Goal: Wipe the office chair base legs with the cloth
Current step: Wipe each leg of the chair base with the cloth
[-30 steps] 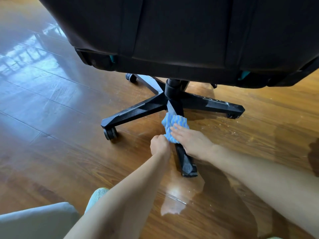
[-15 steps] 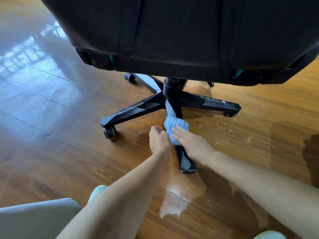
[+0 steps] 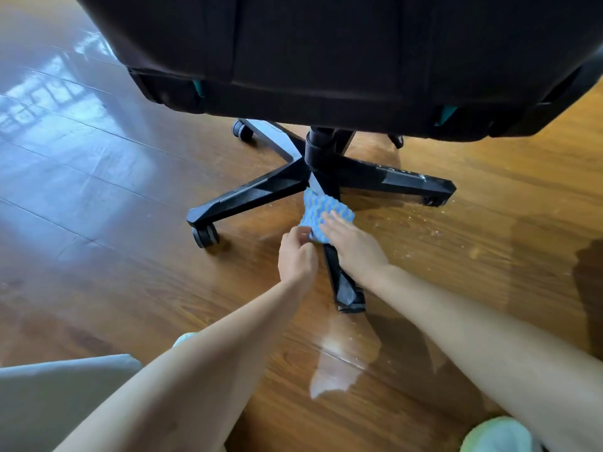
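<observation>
1. The blue cloth (image 3: 321, 214) wraps the near leg (image 3: 339, 275), just below the chair's hub (image 3: 319, 151).
2. Left hand (image 3: 297, 254) pinches its edge; right hand (image 3: 354, 244) presses flat.
3. Judged: 4 other legs remain.

my right hand (image 3: 354, 246) presses the blue wavy-striped cloth (image 3: 321, 215) flat on the near leg (image 3: 342, 282) of the black chair base, close to the centre column (image 3: 319, 148). my left hand (image 3: 297, 254) pinches the cloth's near edge. pale crumbs dot the wooden floor (image 3: 489, 243) to the right.
</observation>
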{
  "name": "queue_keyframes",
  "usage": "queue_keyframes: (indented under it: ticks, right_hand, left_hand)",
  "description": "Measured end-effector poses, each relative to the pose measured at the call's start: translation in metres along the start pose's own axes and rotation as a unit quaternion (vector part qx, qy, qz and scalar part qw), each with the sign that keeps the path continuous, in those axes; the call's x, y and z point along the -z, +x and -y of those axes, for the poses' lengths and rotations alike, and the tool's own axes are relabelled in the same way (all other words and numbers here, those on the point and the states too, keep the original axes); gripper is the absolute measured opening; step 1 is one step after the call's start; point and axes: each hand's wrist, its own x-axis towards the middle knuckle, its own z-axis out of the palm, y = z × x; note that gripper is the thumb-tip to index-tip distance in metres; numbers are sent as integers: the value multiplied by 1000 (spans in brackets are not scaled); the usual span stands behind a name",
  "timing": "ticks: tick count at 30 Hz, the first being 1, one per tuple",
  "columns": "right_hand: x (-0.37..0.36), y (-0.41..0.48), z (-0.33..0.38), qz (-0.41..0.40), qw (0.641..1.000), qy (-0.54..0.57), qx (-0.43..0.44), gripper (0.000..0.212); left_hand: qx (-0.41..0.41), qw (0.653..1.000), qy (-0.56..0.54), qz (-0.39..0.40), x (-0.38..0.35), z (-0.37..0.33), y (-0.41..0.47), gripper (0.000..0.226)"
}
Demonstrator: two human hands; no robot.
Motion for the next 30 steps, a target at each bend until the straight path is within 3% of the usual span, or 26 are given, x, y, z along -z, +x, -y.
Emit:
queue_keyframes:
  ticks: [4,7,12,15,19,22,26,30]
  right_hand:
    - [-8,-73,-4,33,997,-10,76,74]
    - [-5,-74,-16,31,992,-36,117,77]
    - [8,1,-10,-2,1000,16,18,81]
    - [-4,-7,4,-26,999,31,-19,85]
    - [-25,-79,13,-48,997,51,26,63]
    - [-29,-118,11,-20,995,11,97,55]
    - [-21,-106,1,-28,992,-20,125,58]
    - [-8,-49,-4,-22,999,11,41,75]
  left_hand:
    - [13,1000,5,-11,-8,-4,-1,41]
    - [13,1000,7,-7,-16,-4,-11,38]
    - [-6,1000,19,-14,-9,-12,-7,39]
    - [-9,1000,17,-1,-3,-12,-5,42]
    - [-2,1000,11,-16,-2,-8,-6,49]
    - [6,999,21,-32,-5,-2,-9,52]
    - [14,999,15,-32,-10,0,-14,50]
    - [9,1000,9,-27,-12,-3,-12,45]
